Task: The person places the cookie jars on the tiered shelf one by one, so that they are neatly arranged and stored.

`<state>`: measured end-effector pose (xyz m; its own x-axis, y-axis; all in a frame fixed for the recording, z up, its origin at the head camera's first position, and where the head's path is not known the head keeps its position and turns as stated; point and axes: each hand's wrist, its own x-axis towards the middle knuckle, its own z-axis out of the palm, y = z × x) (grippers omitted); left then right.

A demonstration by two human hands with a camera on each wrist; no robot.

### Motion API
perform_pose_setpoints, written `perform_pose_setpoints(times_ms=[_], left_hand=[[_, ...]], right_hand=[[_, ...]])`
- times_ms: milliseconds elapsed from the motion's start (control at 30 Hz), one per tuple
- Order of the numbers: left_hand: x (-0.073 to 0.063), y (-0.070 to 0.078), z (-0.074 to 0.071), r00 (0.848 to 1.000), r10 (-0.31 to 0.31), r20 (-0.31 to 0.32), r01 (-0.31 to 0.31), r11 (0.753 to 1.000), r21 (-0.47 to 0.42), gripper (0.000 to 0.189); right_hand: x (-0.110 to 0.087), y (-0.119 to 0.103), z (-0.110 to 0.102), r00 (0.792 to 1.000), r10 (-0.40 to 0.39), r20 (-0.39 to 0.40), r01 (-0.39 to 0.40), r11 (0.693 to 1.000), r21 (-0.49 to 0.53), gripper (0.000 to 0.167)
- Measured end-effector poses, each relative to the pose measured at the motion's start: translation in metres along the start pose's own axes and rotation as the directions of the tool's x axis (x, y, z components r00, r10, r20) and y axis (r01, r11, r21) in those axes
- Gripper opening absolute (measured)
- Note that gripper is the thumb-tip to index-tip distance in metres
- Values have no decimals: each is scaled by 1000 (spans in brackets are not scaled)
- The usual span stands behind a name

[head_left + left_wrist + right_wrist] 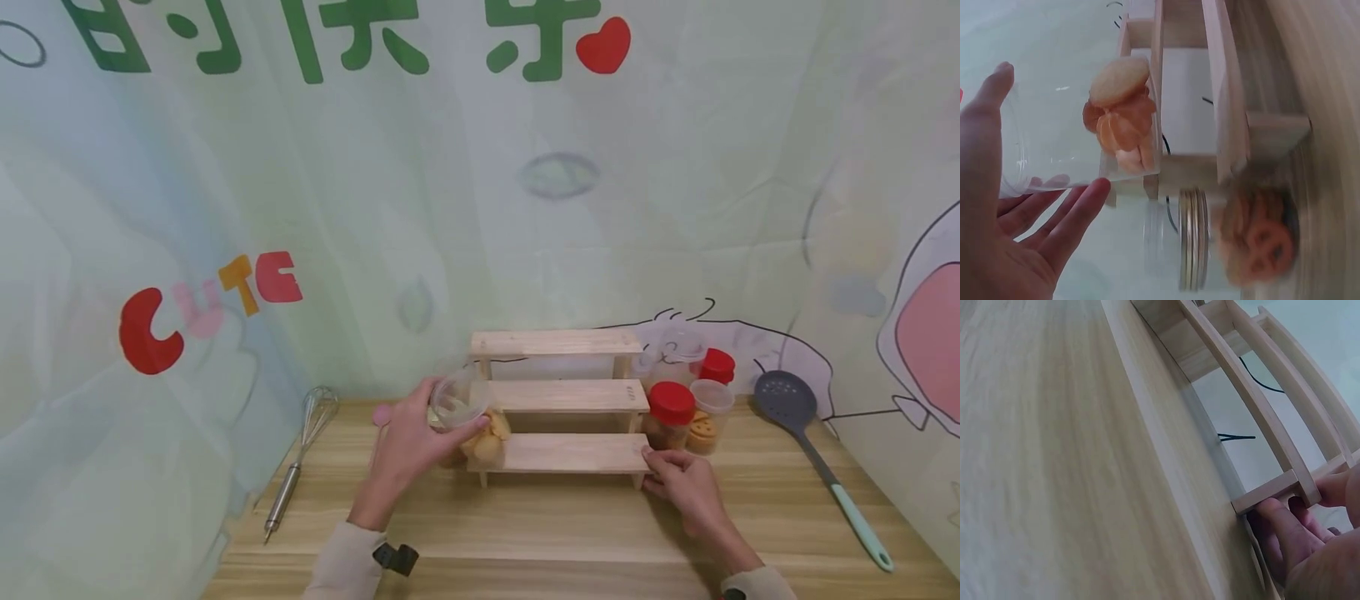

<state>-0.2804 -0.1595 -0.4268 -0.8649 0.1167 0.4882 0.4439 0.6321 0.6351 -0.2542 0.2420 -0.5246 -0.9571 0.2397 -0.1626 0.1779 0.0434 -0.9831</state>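
My left hand point(408, 446) grips a clear plastic jar point(459, 398) by its upper part, at the left end of a three-tier wooden shelf point(562, 450). Cookies point(1121, 115) lie in the bottom of this jar, which is tilted in the head view. Thumb and fingers are on opposite sides of it in the left wrist view. Whether its base touches the shelf I cannot tell. At the other end of the shelf, my right hand point(686, 487) pinches the corner of the lowest tier, thumb above and fingers beneath. A jar of pretzel-shaped cookies point(1260, 244) stands left of the shelf.
Right of the shelf stand several jars, among them a red-lidded jar point(671, 412) and a clear jar with cookies point(707, 421). A grey skimmer point(786, 402) lies far right, a metal whisk point(296, 467) far left. A printed cloth point(450, 208) hangs behind the table.
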Motion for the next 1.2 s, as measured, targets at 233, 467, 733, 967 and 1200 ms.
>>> perform_pose_setpoints(times_ms=[233, 467, 733, 967, 1200], left_hand=[[29, 30, 33, 998, 51, -36, -55, 993, -105, 83], [61, 65, 68, 992, 22, -127, -41, 988, -149, 89], [89, 93, 99, 987, -19, -162, -19, 973, -231, 94], [107, 108, 124, 989, -21, -149, -20, 963, -270, 94], [117, 111, 152, 987, -38, -157, -4, 966, -260, 92]], right_hand=[[2, 2, -1, 1000, 0, -15, 0, 1000, 2, 43], [2, 2, -2, 1000, 9, -1, -9, 1000, 20, 37], [4, 6, -3, 1000, 15, 10, -15, 1000, 15, 39], [4, 8, -4, 1000, 2, 14, -2, 999, 37, 32], [5, 6, -3, 1000, 5, 18, -6, 999, 42, 31]])
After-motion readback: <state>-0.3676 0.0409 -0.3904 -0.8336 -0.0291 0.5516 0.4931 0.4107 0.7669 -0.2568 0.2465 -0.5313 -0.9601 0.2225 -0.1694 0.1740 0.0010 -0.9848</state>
